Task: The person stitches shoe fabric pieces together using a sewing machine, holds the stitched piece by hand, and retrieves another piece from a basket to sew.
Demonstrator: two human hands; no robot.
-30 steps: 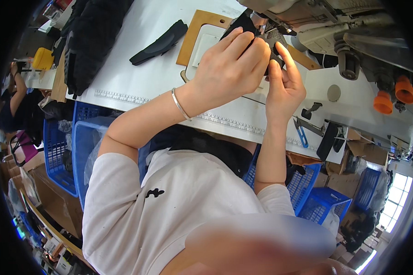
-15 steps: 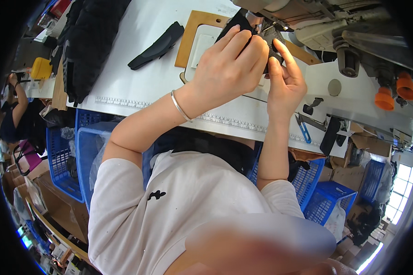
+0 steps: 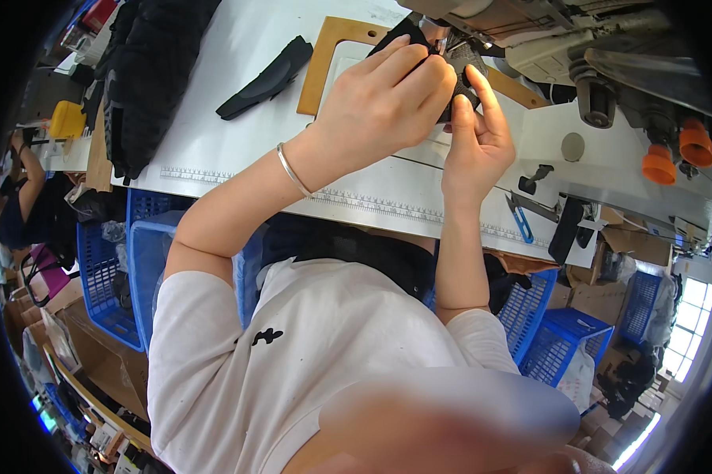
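Observation:
A piece of black and dark grey mesh cloth [image 3: 468,57] lies under the head of a sewing machine [image 3: 546,35]. My left hand [image 3: 388,99], with a silver bracelet at its wrist, is closed on the cloth from the left, its fingers curled and knuckles up. From the right, my right hand [image 3: 481,146] grips the cloth's near edge between thumb and forefinger. The cloth between the hands is partly hidden by my left fingers. Left of them, another black padded cloth piece [image 3: 265,79] lies loose on the white table [image 3: 214,146].
A tan wooden frame [image 3: 318,67] lies around the sewing area. Dark cloth pieces [image 3: 154,75] are heaped at the left. Blue thread snips [image 3: 522,221] rest by the right front edge. Blue baskets [image 3: 107,276] stand below the table. Another person's arm [image 3: 32,178] shows far left.
Both hands have shifted slightly left and stay on the cloth. The whole view has also moved a little. The loose black piece lies as before.

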